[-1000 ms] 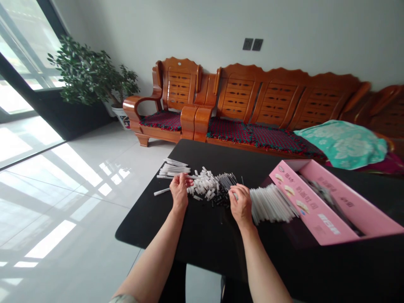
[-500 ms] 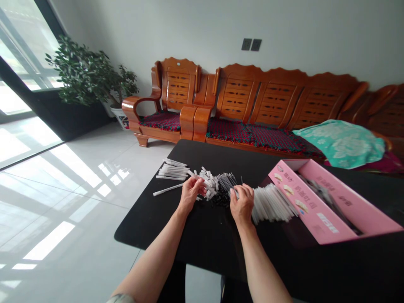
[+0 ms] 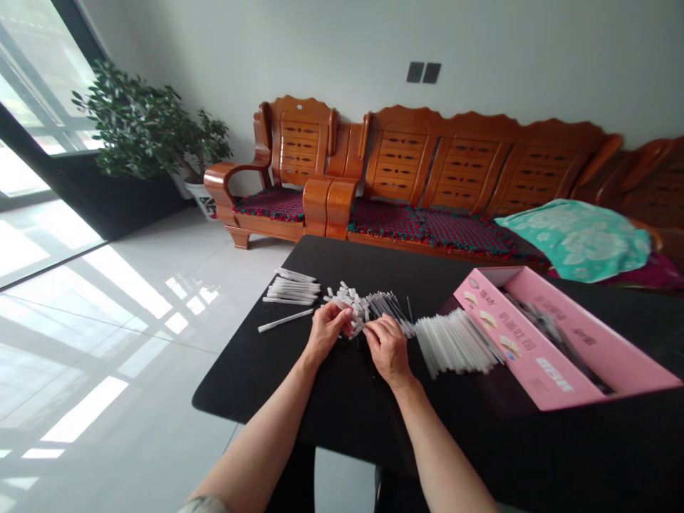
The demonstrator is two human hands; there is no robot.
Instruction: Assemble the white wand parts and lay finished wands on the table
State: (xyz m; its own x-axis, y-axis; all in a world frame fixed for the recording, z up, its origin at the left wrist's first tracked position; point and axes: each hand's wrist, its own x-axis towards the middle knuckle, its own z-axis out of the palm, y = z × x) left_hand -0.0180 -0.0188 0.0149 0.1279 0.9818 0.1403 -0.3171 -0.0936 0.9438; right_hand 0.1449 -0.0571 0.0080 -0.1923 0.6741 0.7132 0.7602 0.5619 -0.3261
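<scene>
We have our left hand (image 3: 328, 331) curled at the edge of a heap of short white plastic tubes (image 3: 347, 303), its fingertips closed together on at least one of them, though the fingers hide how many. Our right hand (image 3: 389, 350) sits just beside it, fingers bunched over the heap's edge, and from this view we cannot tell whether it has hold of anything. The heap lies mid-way along a black tabletop (image 3: 256, 392), with thin dark-tipped sticks (image 3: 387, 306) fanning out of it toward a row of long white plastic tubes (image 3: 454, 343). Farther left lie a small bundle of white tubes (image 3: 291, 288) and one loose white tube (image 3: 286, 320), and an open pink cardboard box (image 3: 556, 342) stands at the right. All these pieces look light, stiff and smooth, apt to roll or scatter at a nudge, so we judge them best pinched singly around the middle between fingertips, and the thin sticks look easily bent.
</scene>
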